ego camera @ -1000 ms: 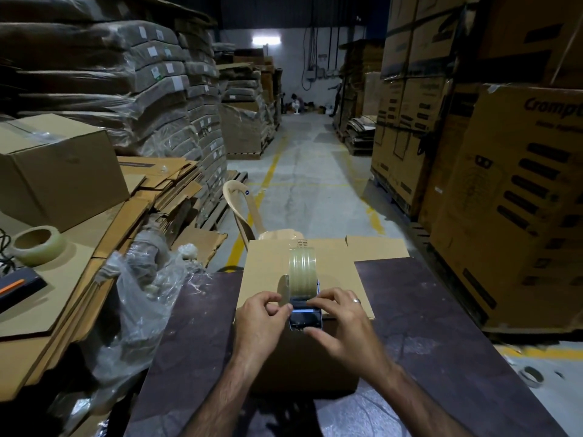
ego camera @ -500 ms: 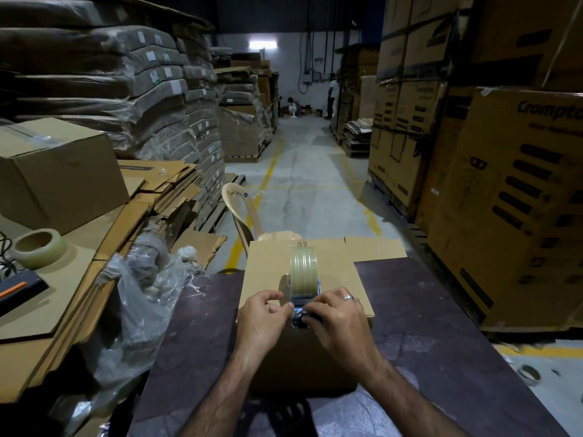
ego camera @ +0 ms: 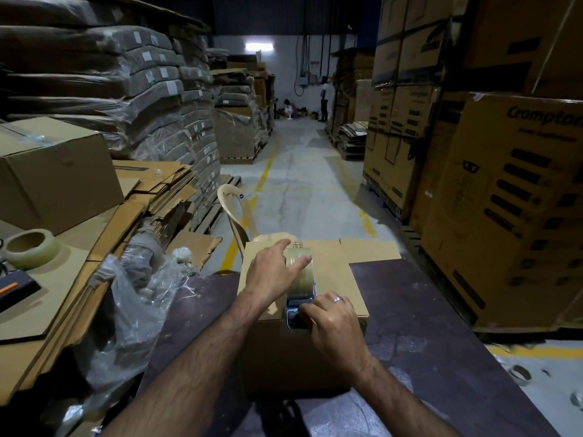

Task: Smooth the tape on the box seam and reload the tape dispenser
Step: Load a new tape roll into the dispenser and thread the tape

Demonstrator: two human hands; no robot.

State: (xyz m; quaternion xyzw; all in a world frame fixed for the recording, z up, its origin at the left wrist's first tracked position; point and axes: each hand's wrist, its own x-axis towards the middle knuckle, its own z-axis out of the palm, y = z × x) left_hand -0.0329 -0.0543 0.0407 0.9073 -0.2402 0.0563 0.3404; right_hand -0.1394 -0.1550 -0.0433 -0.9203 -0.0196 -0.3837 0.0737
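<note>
A brown cardboard box [ego camera: 337, 279] stands on the dark table [ego camera: 426, 310] in front of me. A tape dispenser [ego camera: 299, 298] with a clear tape roll [ego camera: 301, 279] stands upright on the box top near its front edge. My left hand [ego camera: 273, 268] lies over the top of the roll, fingers stretched across it. My right hand [ego camera: 331, 320], with a ring on one finger, grips the dispenser's front end at the box's front edge. The seam under the dispenser is hidden.
A spare tape roll [ego camera: 31, 247] and a dark cutter with an orange stripe [ego camera: 15, 288] lie on flattened cardboard at left, behind crumpled plastic wrap [ego camera: 138, 304]. A beige plastic chair [ego camera: 236, 212] stands beyond the box. Large printed cartons [ego camera: 504, 200] line the right; an aisle runs ahead.
My left hand has left the dispenser's front end and moved forward onto the top of the tape roll. My right hand stays at the front end.
</note>
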